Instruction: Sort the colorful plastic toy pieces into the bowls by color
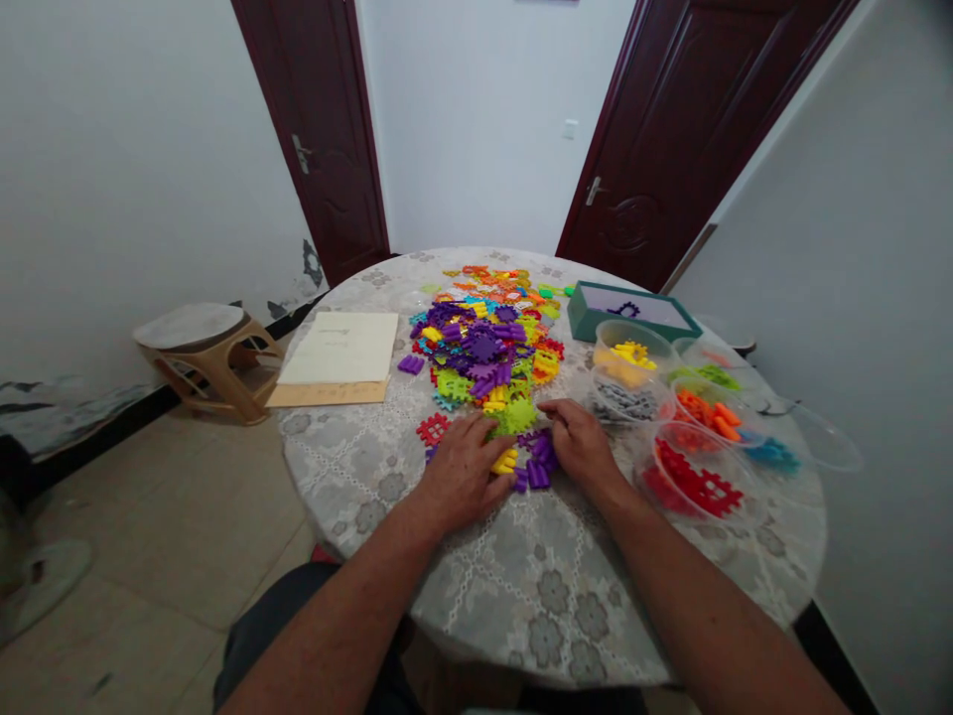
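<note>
A heap of plastic gear-building pieces (483,348) in many colours lies on the table. My left hand (466,462) rests palm down at its near edge. Its fingers are spread beside yellow pieces (504,461), with the thumb close to small purple pieces. My right hand (585,447) lies just right of a purple cluster (539,469), one finger stretched toward a lime green gear (517,417); its other fingers are partly hidden. Between the hands sit the purple and yellow pieces. A red square piece (433,429) is left of my left hand.
Clear bowls to the right hold sorted pieces: yellow (631,356), grey (625,401), orange (711,412), red (696,479) and blue (772,453). Behind them stands a green box (588,320). Paper sheets (339,348) lie at left. A stool (215,362) stands beyond the round table's edge.
</note>
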The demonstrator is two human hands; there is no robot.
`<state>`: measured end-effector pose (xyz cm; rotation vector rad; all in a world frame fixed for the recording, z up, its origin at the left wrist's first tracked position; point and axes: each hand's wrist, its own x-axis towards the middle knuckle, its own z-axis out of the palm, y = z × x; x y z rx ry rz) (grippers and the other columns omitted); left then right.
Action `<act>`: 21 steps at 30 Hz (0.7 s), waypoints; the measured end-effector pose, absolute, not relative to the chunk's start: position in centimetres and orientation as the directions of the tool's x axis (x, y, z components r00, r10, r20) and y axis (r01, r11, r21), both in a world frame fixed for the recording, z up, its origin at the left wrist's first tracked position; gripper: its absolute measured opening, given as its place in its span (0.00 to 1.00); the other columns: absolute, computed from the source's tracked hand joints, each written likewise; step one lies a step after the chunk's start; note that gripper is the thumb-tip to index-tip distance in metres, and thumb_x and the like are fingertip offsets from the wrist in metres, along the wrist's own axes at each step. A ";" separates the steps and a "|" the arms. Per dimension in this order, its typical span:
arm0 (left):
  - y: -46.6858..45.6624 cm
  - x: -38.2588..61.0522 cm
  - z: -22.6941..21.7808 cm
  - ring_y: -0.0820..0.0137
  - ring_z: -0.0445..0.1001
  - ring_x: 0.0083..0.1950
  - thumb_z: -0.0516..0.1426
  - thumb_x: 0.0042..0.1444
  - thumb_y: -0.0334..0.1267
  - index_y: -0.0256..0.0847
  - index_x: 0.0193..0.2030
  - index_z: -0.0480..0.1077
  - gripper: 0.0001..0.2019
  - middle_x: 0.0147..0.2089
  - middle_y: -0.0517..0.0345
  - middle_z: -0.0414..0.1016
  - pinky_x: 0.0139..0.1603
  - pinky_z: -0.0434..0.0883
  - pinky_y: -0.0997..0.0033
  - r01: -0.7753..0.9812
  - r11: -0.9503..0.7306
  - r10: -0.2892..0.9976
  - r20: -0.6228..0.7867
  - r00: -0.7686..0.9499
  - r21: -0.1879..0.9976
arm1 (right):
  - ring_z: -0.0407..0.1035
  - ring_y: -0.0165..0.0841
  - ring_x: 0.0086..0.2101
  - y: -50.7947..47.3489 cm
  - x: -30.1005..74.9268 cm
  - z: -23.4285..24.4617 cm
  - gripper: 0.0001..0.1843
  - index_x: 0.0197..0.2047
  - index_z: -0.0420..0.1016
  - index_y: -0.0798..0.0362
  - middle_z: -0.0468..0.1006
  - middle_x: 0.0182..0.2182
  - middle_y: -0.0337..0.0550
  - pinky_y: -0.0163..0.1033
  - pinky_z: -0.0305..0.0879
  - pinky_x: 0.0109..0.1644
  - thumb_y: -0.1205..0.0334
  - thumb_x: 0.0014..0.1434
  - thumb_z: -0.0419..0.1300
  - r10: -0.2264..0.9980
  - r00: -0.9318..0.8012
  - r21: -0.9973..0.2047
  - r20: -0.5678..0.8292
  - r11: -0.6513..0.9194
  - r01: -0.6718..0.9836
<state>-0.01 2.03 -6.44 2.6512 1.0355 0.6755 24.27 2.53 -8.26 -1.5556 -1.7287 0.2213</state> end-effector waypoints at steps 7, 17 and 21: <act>3.0 -0.4 -6.6 0.51 0.68 0.69 0.62 0.64 0.38 0.42 0.60 0.75 0.18 0.63 0.43 0.75 0.74 0.63 0.42 0.684 -0.642 0.762 0.395 0.514 0.347 | 0.77 0.43 0.49 1.3 25.2 -6.1 0.19 0.52 0.82 0.57 0.83 0.47 0.56 0.46 0.69 0.57 0.66 0.68 0.51 0.954 -0.101 -0.412 0.283 0.216 0.885; 4.1 -0.6 -7.3 0.55 0.74 0.61 0.57 0.63 0.24 0.38 0.53 0.77 0.15 0.56 0.44 0.79 0.67 0.71 0.46 0.701 -0.649 0.729 0.502 0.465 0.294 | 0.76 0.44 0.49 -0.4 25.1 -4.5 0.19 0.57 0.78 0.52 0.81 0.50 0.54 0.46 0.68 0.56 0.55 0.65 0.64 0.977 -0.210 -0.368 0.044 0.211 0.906; 4.1 -0.5 -7.2 0.54 0.74 0.60 0.58 0.62 0.24 0.37 0.50 0.78 0.12 0.55 0.43 0.79 0.65 0.72 0.45 0.676 -0.672 0.716 0.499 0.488 0.304 | 0.76 0.45 0.48 0.3 25.3 -4.9 0.15 0.54 0.79 0.52 0.83 0.47 0.55 0.47 0.68 0.54 0.61 0.65 0.62 0.982 -0.164 -0.439 0.090 0.186 0.879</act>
